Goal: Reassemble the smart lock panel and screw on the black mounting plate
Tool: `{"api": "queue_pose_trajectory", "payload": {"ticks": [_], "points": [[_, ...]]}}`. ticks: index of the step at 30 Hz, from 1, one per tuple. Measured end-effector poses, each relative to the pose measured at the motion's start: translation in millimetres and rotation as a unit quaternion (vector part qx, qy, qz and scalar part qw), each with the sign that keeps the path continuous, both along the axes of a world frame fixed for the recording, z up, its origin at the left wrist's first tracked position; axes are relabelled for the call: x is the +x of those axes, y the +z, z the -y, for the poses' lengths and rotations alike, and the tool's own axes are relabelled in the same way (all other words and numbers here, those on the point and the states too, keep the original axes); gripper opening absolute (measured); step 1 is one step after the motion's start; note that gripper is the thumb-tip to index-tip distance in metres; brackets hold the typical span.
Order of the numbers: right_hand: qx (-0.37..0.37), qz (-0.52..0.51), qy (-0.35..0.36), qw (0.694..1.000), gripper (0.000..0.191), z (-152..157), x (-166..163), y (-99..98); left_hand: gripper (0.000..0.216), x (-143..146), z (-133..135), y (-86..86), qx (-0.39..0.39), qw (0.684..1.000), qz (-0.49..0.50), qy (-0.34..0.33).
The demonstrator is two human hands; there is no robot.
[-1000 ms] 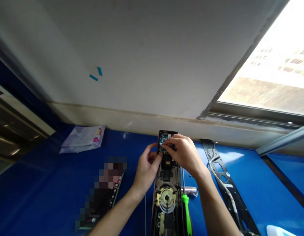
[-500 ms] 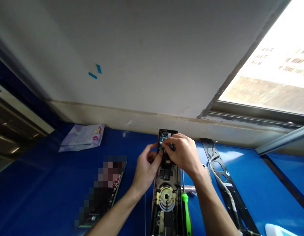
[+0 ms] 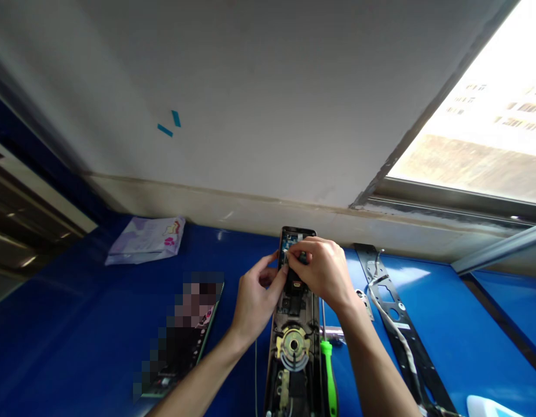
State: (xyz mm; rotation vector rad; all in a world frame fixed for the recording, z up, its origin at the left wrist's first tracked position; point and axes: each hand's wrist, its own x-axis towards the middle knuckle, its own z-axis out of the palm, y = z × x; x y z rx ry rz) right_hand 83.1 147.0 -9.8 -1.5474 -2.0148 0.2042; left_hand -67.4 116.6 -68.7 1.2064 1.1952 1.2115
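An opened electronic door lock housing [image 3: 294, 315], long and dark, lies upright in front of me, with a blue circuit board [image 3: 289, 238] at its far end and a round brass-coloured hub lower down. My left hand [image 3: 259, 289] grips the housing's left edge, thumb pressed inside near the board. Over the board, my right hand [image 3: 322, 263] has thumb and forefinger pinched on a small white connector [image 3: 286, 252], partly hidden by the fingertips. A screwdriver with a green handle [image 3: 330, 376] lies along the housing's right side.
To the right lies a black metal plate [image 3: 396, 313] with a pale wrapped cable [image 3: 398, 336]. A partly blurred flat device [image 3: 185, 341] is on the left of the blue table [image 3: 77, 324], and a white-purple packet [image 3: 144, 240] sits by the wall.
Both hands keep nearly the same place at the circuit board, with only slight finger movement. The whole view has shifted a little.
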Motion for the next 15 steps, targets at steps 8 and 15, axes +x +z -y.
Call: {"api": "queue_pose_trajectory", "payload": {"ticks": [8, 15], "points": [[-0.015, -0.019, 0.042, 0.999, 0.013, -0.2, 8.1, 5.3, 0.044, -13.8, 3.8, 0.5, 0.079, 0.988, -0.134, 0.017], [-0.01, -0.051, 0.042, 0.998, 0.016, 7.1, 13.0, 17.7, 0.034, -36.8, 3.7, -23.1, 0.153, 0.841, -0.518, 0.001]]}}
